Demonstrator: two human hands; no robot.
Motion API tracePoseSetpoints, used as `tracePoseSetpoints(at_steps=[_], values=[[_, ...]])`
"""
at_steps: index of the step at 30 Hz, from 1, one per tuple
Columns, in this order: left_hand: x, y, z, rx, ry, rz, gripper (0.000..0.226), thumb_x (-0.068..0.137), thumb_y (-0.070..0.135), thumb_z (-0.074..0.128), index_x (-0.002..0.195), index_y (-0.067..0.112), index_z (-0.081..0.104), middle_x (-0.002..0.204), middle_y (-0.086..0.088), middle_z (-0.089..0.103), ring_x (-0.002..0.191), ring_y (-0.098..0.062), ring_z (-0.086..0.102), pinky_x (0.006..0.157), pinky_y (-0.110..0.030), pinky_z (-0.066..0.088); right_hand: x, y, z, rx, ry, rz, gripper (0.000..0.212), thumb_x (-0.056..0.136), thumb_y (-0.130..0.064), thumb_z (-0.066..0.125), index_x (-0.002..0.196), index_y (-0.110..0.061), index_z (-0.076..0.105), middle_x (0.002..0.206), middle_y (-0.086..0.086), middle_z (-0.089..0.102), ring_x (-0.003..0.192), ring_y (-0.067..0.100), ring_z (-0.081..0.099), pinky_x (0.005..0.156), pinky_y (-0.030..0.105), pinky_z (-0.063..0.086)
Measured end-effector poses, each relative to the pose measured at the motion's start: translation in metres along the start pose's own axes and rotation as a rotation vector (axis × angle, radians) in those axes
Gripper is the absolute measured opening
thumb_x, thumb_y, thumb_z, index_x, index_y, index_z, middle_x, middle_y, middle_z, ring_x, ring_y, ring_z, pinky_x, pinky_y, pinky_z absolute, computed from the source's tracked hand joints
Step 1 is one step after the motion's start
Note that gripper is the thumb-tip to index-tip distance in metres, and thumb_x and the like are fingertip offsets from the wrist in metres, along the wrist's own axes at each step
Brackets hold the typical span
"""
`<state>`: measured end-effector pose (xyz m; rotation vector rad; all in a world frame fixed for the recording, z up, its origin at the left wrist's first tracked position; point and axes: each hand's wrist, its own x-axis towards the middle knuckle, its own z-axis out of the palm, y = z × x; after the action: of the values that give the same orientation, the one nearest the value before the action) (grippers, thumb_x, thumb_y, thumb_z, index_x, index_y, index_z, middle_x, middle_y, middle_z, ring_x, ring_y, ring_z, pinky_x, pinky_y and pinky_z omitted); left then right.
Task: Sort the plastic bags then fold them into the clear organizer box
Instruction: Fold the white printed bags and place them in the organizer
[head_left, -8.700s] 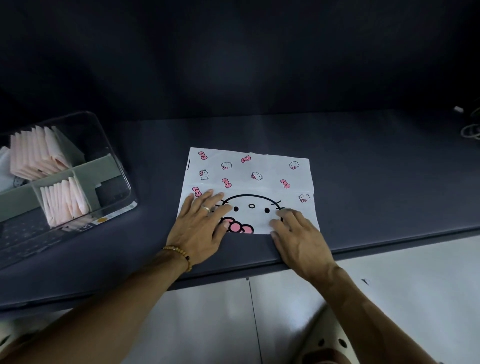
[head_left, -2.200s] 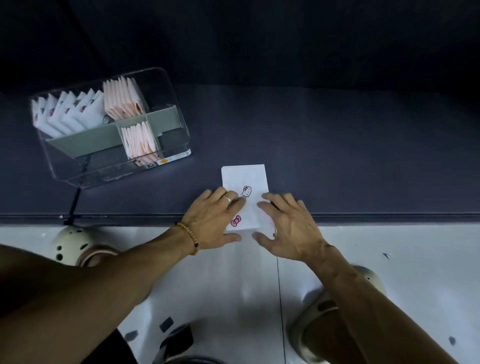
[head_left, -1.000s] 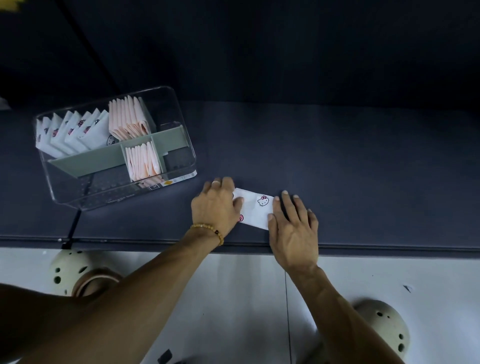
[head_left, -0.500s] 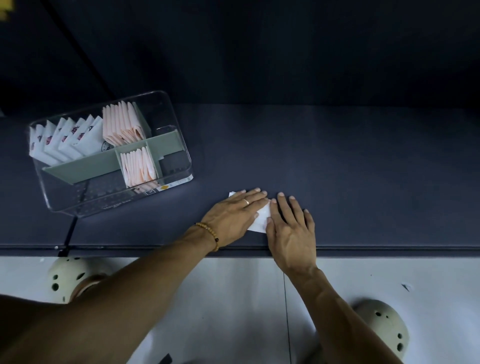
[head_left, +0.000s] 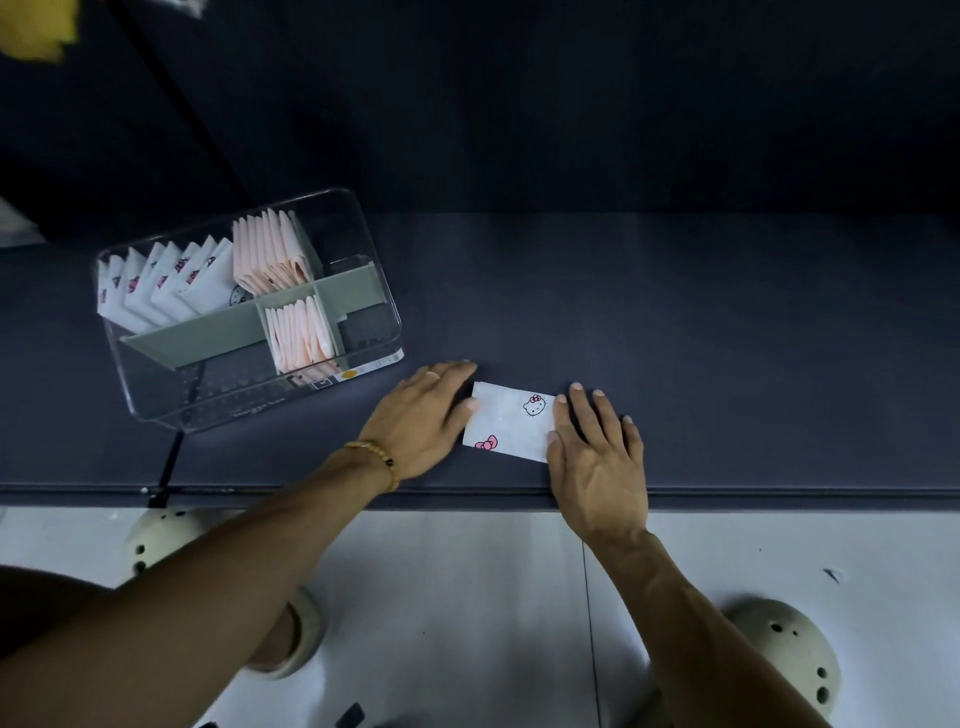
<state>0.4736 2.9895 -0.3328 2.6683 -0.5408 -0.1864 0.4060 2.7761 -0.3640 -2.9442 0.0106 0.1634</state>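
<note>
The small white folded plastic bag with pink bows (head_left: 511, 422) lies near the dark bench's (head_left: 727, 338) near edge, long axis left-right; the left hand (head_left: 423, 415) and right hand (head_left: 597, 447) rest flat and open on its ends. The clear plastic organizer box (head_left: 363, 218) sits to the far left, nearer the left hand.

- Folded bag (head_left: 511, 421): thin white plastic, smooth, printed.
- Organizer box (head_left: 384, 332): clear glossy plastic, with a matt grey-green divider (head_left: 208, 338).
- Table (head_left: 727, 338): dark, matt, smooth.
- Floor (head_left: 467, 597): pale, smooth.
</note>
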Motion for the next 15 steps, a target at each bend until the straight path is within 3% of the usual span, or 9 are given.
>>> tracePoseSetpoints(at_steps=[3,7,10,13,15], values=[[0.018,0.031,0.010,0.093,-0.047,0.038,0.047,0.093,0.037,0.049,0.136,0.018,0.044,0.131,-0.003,0.050,0.120,-0.023,0.040,0.099,-0.037,0.036,-0.001,0.001,-0.001,0.020,0.027,-0.009,0.050,0.103,-0.037,0.027,0.149,-0.019,0.034,0.158,0.000,0.025,0.147,0.023,0.015,0.117,0.045,0.011],[0.042,0.037,0.008,0.145,-0.251,-0.056,0.048,0.085,0.042,0.062,0.123,0.017,0.049,0.124,-0.006,0.050,0.119,-0.025,0.039,0.098,-0.037,0.038,0.000,0.002,-0.001,0.020,0.028,-0.017,0.053,0.101,-0.040,0.018,0.149,-0.021,0.033,0.158,-0.001,0.026,0.147,0.023,0.016,0.117,0.044,0.012],[0.048,0.038,0.006,0.176,-0.366,-0.050,0.042,0.088,0.042,0.059,0.118,0.013,0.052,0.123,-0.010,0.051,0.121,-0.028,0.041,0.097,-0.038,0.038,0.001,0.002,-0.002,0.019,0.007,-0.018,0.055,0.101,-0.040,0.014,0.150,-0.021,0.028,0.159,-0.002,0.021,0.148,0.022,0.013,0.118,0.043,0.009],[0.038,0.038,0.003,0.015,-0.376,-0.060,0.024,0.092,0.037,0.055,0.104,0.017,0.052,0.108,-0.004,0.053,0.108,-0.025,0.050,0.079,-0.030,0.039,0.003,-0.001,-0.003,0.099,-0.029,0.006,0.052,0.104,-0.036,0.021,0.152,-0.017,0.023,0.161,-0.002,0.014,0.149,0.017,0.004,0.119,0.041,0.001],[0.028,0.033,-0.008,-0.223,-0.381,-0.107,0.015,0.092,0.034,0.057,0.089,0.022,0.048,0.091,0.005,0.055,0.088,-0.018,0.056,0.064,-0.022,0.037,0.007,-0.009,-0.012,0.300,-0.029,0.053,0.047,0.103,-0.029,0.029,0.147,-0.013,0.035,0.160,0.001,0.019,0.148,0.016,0.007,0.119,0.040,0.001]])
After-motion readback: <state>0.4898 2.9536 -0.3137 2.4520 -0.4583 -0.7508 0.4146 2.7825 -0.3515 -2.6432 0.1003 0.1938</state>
